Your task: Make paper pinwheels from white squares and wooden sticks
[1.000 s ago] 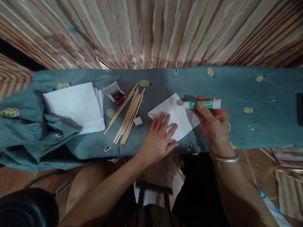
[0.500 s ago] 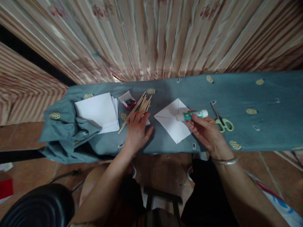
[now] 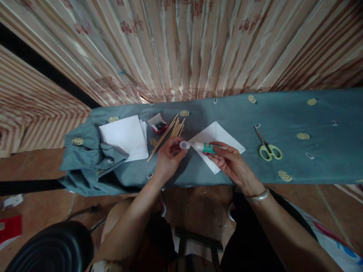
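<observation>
My right hand is closed around a green and white glue stick, which points left. Between the thumb and fingers of my left hand is a whitish round cap, close to the tip of the glue stick. Below both hands lies a white square of paper, turned like a diamond, with dark lines from its corners. Part of the paper is hidden by my right hand and the glue stick.
Left on the blue-green cloth are stacked white paper, a small open box of dark bits and several wooden sticks. Green-handled scissors lie to the right. A striped curtain hangs behind.
My left hand has lifted from beside the sticks and now holds the cap. The glue stick has shifted left toward it in my right hand. The view has shifted slightly.
</observation>
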Demonstrator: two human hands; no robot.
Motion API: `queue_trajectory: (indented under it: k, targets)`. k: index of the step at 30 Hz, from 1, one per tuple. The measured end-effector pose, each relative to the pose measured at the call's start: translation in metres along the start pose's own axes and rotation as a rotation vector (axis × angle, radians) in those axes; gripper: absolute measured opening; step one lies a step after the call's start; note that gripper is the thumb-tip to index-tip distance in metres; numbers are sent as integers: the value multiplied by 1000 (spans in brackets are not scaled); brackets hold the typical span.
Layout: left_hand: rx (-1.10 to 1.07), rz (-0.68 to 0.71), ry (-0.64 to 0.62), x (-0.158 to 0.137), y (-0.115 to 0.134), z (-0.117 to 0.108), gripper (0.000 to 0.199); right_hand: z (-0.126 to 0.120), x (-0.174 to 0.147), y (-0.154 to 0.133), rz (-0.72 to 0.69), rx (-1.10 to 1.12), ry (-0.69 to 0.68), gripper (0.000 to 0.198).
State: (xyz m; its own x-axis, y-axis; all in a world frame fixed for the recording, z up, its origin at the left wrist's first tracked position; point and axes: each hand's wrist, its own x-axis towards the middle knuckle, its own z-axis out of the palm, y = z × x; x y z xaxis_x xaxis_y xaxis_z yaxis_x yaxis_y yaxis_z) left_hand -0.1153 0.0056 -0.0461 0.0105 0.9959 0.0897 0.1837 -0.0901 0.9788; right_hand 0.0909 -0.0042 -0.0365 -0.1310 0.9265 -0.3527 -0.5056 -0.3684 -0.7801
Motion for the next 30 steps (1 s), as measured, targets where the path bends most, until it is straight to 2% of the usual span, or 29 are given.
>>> queue_trajectory:
  k: [4,9,18,22,30]
  targets:
    - [141,90,-14,-1,0,2,21,1,-1,-1,-20,-75,9,26]
    - [261,181,-59,-4,1,0,26,2,-1,-1,-36,-143,30,28]
    - [472,317,-64,-6,2,-6,27,0,1,0,-156,-338,53,33]
    - [465,363,-94,-8,0,-6,26,-4,1,-2,-165,-400,36,34]
    - [404,311,-137,-12,-1,-5,26,-2,1,-5,-108,-356,30,34]
